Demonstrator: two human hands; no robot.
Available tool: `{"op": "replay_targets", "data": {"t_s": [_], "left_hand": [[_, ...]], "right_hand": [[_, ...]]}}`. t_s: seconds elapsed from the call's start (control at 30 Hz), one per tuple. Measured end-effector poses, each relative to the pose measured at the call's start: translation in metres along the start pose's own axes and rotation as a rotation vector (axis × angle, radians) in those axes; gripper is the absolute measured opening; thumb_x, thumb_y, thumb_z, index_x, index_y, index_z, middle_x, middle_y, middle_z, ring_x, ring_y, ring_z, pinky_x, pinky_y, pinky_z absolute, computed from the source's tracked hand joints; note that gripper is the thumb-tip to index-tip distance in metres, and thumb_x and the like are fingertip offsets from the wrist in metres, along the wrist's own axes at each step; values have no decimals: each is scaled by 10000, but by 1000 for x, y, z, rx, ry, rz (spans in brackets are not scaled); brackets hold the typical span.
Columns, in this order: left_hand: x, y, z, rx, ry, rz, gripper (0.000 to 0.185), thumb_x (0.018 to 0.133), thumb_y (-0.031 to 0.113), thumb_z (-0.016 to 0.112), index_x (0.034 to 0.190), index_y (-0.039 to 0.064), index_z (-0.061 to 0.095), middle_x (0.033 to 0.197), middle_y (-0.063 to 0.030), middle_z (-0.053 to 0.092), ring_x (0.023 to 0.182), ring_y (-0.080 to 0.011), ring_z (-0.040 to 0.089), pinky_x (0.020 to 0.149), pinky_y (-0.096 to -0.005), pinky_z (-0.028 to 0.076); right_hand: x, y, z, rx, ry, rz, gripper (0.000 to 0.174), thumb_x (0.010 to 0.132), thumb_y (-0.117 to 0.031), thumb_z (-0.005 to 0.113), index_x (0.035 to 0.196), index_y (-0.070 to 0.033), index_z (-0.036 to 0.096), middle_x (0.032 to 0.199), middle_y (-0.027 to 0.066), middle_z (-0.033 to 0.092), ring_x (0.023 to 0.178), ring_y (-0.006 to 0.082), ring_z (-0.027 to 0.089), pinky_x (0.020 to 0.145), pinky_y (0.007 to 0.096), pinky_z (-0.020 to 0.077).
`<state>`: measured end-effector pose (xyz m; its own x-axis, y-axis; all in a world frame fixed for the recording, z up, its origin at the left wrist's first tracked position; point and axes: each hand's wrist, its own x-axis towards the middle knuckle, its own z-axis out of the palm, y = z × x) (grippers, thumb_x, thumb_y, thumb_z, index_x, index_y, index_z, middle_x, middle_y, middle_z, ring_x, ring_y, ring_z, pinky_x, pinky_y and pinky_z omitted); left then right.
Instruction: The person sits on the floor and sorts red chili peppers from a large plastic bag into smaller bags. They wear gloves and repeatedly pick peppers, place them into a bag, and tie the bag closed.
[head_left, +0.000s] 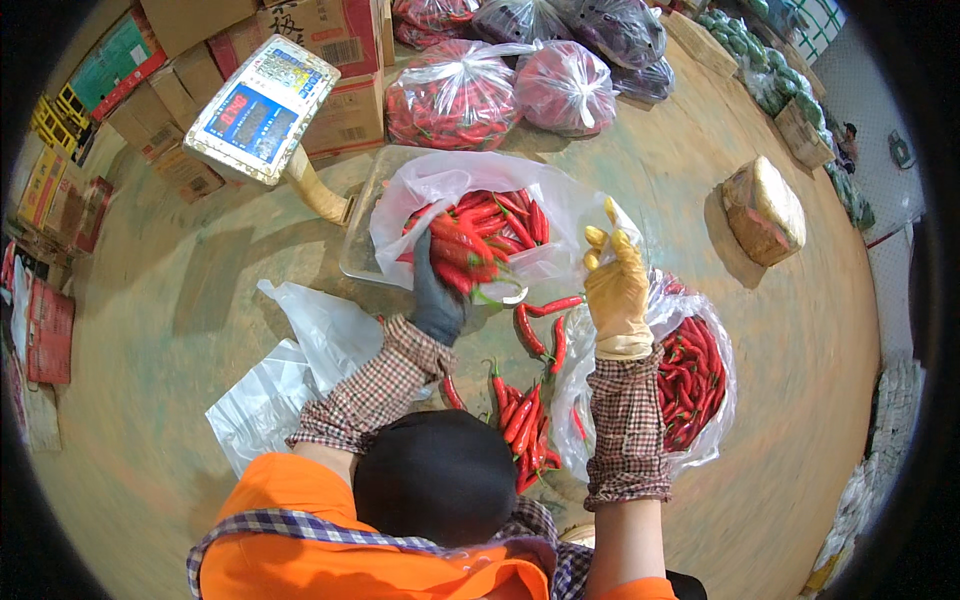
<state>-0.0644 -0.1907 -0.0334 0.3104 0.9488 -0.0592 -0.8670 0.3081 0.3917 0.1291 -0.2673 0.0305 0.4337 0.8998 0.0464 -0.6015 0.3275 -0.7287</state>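
Note:
My left hand (436, 304), in a dark grey glove, grips several red chili peppers (459, 251), slightly blurred by motion. They are at the near side of an open translucent plastic bag (450, 176) holding more red chilies (525, 217). That bag rests on the platform (356, 259) of an electronic scale. In a yellow glove, my right hand (619, 292) holds the bag's right edge, pulled out sideways. Below my right hand, a second open bag (724, 420) is full of red chilies (690, 382); my forearm partly covers it.
Loose chilies (525, 427) lie on the floor before me. An empty plastic bag (322, 337) lies to the left. The scale's lit display (262, 112) stands on a post. Tied chili bags (450, 97) and cardboard boxes (345, 112) are behind. A wrapped block (763, 210) sits at right.

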Motion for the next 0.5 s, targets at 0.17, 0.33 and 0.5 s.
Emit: {"op": "replay_targets", "data": {"t_s": [0.17,0.33,0.5], "left_hand": [[46,28,-9,223,185,-51,336,854,255,537,1145,92,494,1023,-100,552,906,-220,556,808,-354,456],[38,64,-9,275,-46,-250,295,815,20,527,1108,17,495,930,-134,566,865,-222,560,781,-351,484],[0,28,51,1257,-466,292,270,839,7,479,1104,-42,492,981,-139,579,882,-239,571,817,-370,473]], "right_hand": [[2,-2,37,-36,-80,-8,414,864,-229,514,1226,-39,444,1035,75,577,893,168,556,707,270,439],[-4,-9,29,-393,-31,126,427,857,-296,517,1197,-41,480,1006,78,598,892,153,554,755,278,424],[-35,-26,-22,-473,157,38,317,857,-256,520,1082,-37,563,902,45,619,805,118,555,714,250,421]]}}
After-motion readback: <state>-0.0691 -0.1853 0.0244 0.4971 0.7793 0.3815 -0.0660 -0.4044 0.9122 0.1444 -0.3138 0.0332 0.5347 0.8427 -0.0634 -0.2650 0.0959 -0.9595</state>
